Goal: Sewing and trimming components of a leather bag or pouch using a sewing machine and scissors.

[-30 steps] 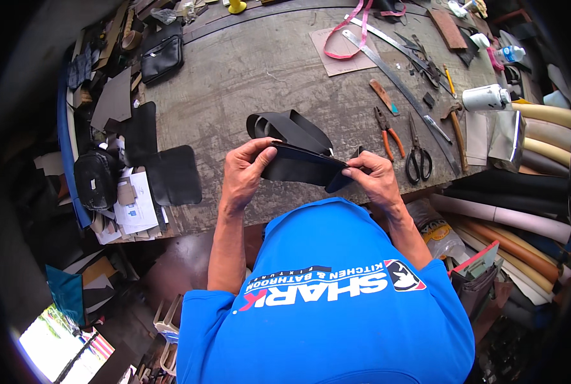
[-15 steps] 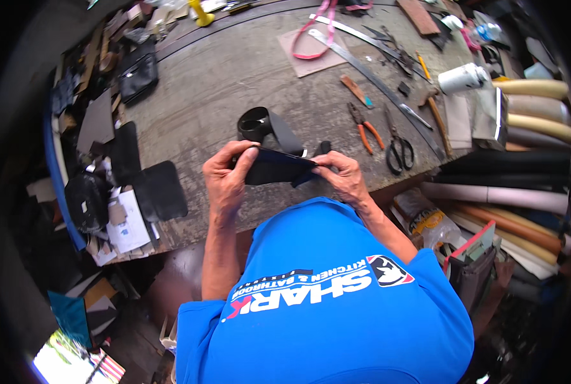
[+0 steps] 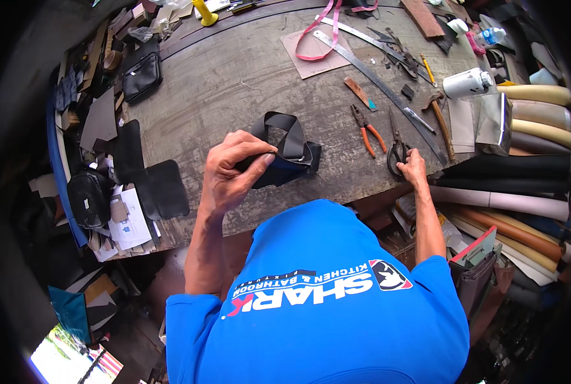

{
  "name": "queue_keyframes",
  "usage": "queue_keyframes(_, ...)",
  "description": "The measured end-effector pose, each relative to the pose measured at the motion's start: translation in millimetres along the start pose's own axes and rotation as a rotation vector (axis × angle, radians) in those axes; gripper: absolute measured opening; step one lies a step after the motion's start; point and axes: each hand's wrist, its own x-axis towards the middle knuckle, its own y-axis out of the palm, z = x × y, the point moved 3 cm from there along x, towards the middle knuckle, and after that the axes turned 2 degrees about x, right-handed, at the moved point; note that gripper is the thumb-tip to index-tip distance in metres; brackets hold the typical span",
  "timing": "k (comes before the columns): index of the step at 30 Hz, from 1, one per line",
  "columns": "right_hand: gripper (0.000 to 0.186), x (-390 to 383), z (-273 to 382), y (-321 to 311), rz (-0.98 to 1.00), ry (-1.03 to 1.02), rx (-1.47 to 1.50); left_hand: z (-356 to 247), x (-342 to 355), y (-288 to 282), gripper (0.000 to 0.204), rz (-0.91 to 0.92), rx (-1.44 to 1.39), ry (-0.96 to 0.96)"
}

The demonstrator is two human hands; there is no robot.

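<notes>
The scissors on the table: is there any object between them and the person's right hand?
Nothing visible stands between them: the right hand is already at the handles of the scissors. The orange-handled pliers lie on the scissors' left side.

From the middle of the view, the left hand [image 3: 233,168] sits at 10 o'clock, pinching, its thumb [image 3: 256,173] angled toward 1 and its curled fingers [image 3: 242,147] toward 3; the left forearm [image 3: 206,249] rises nearly to 12. Near 3 o'clock, the right hand [image 3: 415,169] points bent fingers toward 10, their closure unclear; the right forearm [image 3: 430,224] leans just short of 12.
</notes>
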Motion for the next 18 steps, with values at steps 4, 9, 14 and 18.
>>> queue_keyframes(4, 0.043, 2.2, 26.9, -14.1, 0.366, 0.298, 0.463, 0.5, -0.6, 1.9, 0.011, -0.004, -0.091, -0.067)
queue_keyframes(9, 0.042, -43.1, 173.0, -52.5, 0.453, -0.088, 0.899, 3.3, 3.5, -0.7, 0.011, 0.005, -0.143, -0.09)
queue_keyframes(14, 0.071, -77.0, 275.6, -104.5, 0.397, -0.53, 0.501, 3.4, 6.3, 0.2, 0.011, 0.017, -0.165, -0.102)
queue_keyframes(18, 0.084, -84.5, 293.3, -108.2, 0.319, -0.726, 0.401, 5.6, 9.5, 1.9, 0.013, 0.023, -0.216, -0.093)
